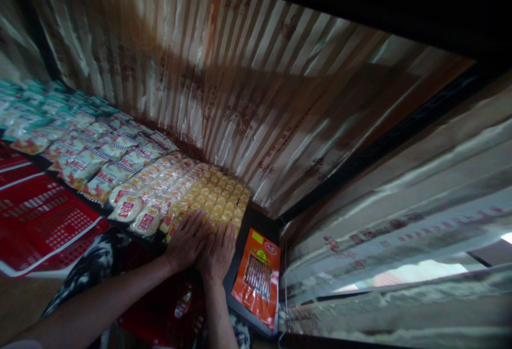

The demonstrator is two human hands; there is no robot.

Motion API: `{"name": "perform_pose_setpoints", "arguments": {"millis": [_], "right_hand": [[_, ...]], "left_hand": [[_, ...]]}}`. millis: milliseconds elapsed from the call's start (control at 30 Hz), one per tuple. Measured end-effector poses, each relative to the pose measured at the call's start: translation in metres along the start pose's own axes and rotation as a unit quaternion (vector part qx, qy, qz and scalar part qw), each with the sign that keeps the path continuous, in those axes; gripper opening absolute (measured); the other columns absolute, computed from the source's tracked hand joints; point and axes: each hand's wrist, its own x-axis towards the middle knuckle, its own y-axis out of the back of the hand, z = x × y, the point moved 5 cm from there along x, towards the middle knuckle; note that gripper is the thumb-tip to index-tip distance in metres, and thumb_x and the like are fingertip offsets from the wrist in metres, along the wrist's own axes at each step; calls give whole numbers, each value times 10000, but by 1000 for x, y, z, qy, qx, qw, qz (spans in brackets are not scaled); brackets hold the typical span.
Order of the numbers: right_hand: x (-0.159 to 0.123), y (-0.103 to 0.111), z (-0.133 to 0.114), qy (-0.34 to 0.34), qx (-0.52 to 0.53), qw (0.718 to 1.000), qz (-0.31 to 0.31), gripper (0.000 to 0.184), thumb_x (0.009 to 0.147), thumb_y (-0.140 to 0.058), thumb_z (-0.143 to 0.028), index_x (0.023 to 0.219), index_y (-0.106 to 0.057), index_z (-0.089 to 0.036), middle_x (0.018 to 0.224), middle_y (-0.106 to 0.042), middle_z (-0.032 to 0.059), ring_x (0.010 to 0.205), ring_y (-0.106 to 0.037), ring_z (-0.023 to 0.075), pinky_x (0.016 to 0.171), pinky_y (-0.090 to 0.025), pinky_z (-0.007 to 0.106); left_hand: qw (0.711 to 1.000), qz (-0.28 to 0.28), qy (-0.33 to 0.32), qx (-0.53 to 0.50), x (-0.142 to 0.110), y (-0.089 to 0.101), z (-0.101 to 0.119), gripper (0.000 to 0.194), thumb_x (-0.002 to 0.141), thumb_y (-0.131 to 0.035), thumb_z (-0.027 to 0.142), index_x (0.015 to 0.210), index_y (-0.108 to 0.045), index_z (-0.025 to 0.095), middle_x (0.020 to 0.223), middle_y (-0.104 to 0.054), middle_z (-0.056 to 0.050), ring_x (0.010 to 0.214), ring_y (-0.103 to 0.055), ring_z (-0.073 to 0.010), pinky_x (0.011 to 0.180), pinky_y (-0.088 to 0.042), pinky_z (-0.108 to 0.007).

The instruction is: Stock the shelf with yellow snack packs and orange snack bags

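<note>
Side by side, my left hand (190, 240) and my right hand (218, 253) lie on the front of a block of small yellow wrapped snacks (218, 197). The fingers of both hands stretch out over the packs, and neither hand holds one. To the left of the yellow rows sit round clear-wrapped snacks (146, 218) with red labels. An orange snack pouch (258, 277) with a window lies on the dark shelf (262, 218), to the right of my right hand.
White packs with striped edges (110, 176) and teal-topped packs (44, 104) fill the shelf's left part. Stacked flattened cartons (240, 98) wall the back, and more cartons (400, 232) stand right. A red basket (48, 216) is at the lower left.
</note>
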Motion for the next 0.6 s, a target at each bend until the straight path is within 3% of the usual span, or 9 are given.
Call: {"name": "perform_pose_setpoints", "arguments": {"millis": [200, 300, 600], "right_hand": [[5, 18, 9, -19, 38, 998, 43, 493, 978, -264, -329, 1392, -388, -92, 1477, -335, 207, 1414, -208, 289, 1055, -302, 563], [4, 23, 17, -21, 32, 999, 36, 501, 980, -263, -333, 1366, -422, -56, 1479, -322, 229, 1422, -187, 284, 1061, -310, 526], [-7, 2, 30, -39, 74, 997, -1, 528, 978, -256, -371, 1429, -345, -114, 1533, -221, 190, 1410, -224, 281, 1043, -350, 503]], "left_hand": [[999, 5, -37, 7, 2, 12, 12, 463, 915, -444, 305, 1357, -467, 172, 1461, -394, -145, 1385, -285, -293, 1110, -234, -481], [999, -1, -50, -2, 4, 12, 23, 487, 922, -427, 336, 1389, -431, 198, 1462, -397, -133, 1377, -303, -287, 1116, -214, -481], [998, -30, -61, 12, -1, -2, 30, 479, 927, -424, 331, 1392, -427, 215, 1440, -433, -109, 1375, -307, -265, 1130, -183, -460]]}}
